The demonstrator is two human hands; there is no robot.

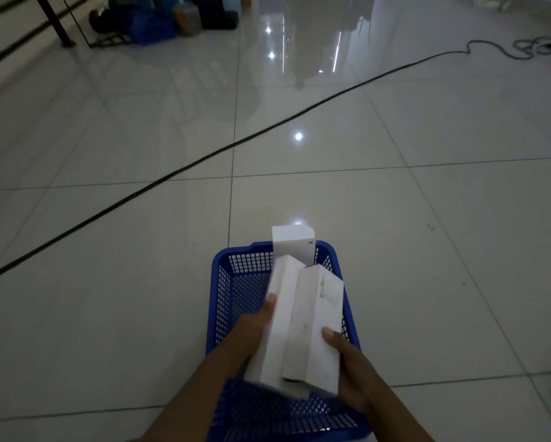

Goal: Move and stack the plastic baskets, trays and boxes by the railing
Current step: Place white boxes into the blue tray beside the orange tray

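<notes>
Left hand: I see my left hand (255, 330) gripping the left white box (275, 323), thumb laid along its left face, fingers hidden underneath.
Right hand: my right hand (347, 365) holds the right white box (315, 327), thumb pressed on its near right face, the rest of the fingers out of sight behind it.
Held boxes: two long white boxes side by side and touching, tilted with their far ends pointing into the basket; the left one is blurred.
Basket: the blue basket (223, 301) with mesh walls sits on the floor in the near middle, right under my hands.
Third box: another white box (293, 244) stands upright at the basket's far wall, its top above the rim.
Floor: glossy pale tiles (395, 218) with bright light reflections.
Cable: a black cable (204, 161) runs diagonally from near left to far right, well apart from the basket.
Railing: a dark railing (54, 23) at far left, with dark and blue bags (153, 23) just beside it.
</notes>
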